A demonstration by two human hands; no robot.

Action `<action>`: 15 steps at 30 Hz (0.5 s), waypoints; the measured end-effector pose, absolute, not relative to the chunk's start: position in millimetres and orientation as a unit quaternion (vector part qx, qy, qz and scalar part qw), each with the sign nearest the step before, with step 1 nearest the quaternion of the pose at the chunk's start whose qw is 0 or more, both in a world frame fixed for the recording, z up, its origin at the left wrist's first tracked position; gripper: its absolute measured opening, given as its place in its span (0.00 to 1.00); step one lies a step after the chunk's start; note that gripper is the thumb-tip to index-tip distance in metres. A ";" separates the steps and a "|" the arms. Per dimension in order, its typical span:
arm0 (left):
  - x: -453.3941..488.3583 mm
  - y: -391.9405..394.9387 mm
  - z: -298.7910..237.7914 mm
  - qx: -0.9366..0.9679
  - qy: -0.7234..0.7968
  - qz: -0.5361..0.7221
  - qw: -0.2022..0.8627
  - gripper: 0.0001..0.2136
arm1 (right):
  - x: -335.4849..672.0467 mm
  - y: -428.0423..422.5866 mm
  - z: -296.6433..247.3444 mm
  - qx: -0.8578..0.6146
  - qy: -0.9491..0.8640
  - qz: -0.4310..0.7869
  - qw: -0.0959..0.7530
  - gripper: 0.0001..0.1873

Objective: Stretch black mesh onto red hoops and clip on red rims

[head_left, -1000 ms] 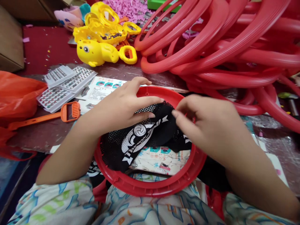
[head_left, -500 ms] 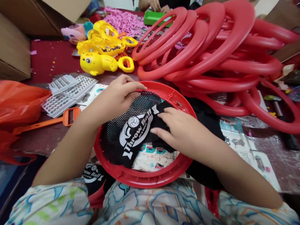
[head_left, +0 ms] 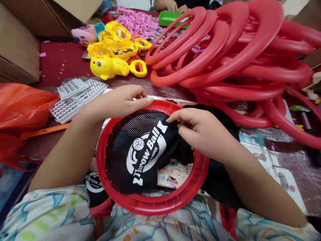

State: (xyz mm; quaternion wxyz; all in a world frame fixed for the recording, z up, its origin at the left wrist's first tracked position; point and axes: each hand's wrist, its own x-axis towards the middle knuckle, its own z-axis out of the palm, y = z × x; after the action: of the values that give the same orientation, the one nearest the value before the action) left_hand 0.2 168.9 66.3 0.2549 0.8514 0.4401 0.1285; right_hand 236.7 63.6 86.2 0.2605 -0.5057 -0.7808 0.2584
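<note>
A red plastic ring (head_left: pixel 104 180) lies tilted towards me at the front of the table, partly over my lap. Inside it is a black mesh net (head_left: pixel 120 144) with a white "Throw Ball" print; its left part reaches the ring's inner edge, and its right part is bunched. At the ring's far rim my left hand (head_left: pixel 127 98) has its fingers curled and its thumb along the rim, gripping there. My right hand (head_left: pixel 198 129) pinches the net's bunched black cloth near the upper right of the ring. The fingertips of both hands are partly hidden.
Red rings (head_left: pixel 220 60) are heaped at the back right. Yellow toy shells (head_left: pixel 109 65) and battery trays (head_left: pixel 77 97) lie to the left. Further back are pink pieces (head_left: pixel 137 23), a green tray (head_left: pixel 170 19) and another person's hands (head_left: pixel 175 6). Black fabric (head_left: pixel 220 180) lies right of the ring.
The ring has come nearer to me and the net lies more spread towards its left side. My right hand has gone from open fingers to a pinch on the net.
</note>
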 end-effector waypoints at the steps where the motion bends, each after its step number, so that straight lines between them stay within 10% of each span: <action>1: 4.0 168.7 65.4 0.836 0.442 0.153 0.286 0.25 | 236.5 63.7 86.2 -0.506 -0.788 0.250 0.246 0.21; 15: 15.4 159.3 80.2 0.911 0.284 0.169 0.248 0.13 | 231.7 54.6 89.7 -0.503 -0.812 0.141 0.262 0.07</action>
State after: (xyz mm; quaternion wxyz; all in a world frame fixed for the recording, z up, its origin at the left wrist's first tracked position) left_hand 15.4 159.3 80.2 0.2484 0.9106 0.2841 0.1687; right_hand 231.7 54.6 89.7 0.2622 -0.5026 -0.8116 0.1414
